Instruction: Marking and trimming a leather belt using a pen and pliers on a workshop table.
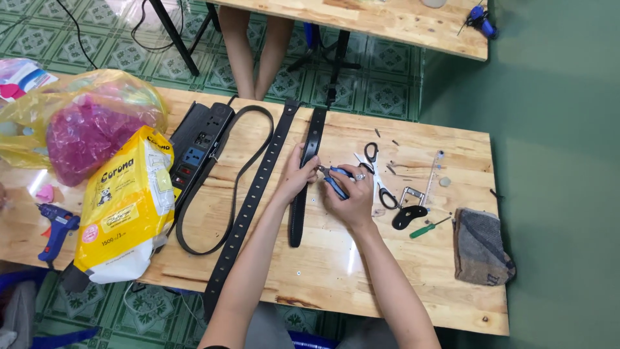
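Note:
My left hand [298,173] grips a black leather strap [306,174] that lies along the wooden table [413,271]. My right hand [349,194] holds blue-handled pliers [334,179], whose metal jaws touch the strap's edge beside my left fingers. A longer black belt with a row of holes [250,200] lies just left of the strap. Black-handled scissors [378,174] rest right of my right hand.
A black power strip [197,145], a yellow-and-white packet [126,207], a yellow plastic bag [77,123] and a blue glue gun [57,226] sit at left. A metal buckle [412,196], a green screwdriver [427,227] and a grey cloth [481,249] lie at right. A person's legs [255,48] stand beyond.

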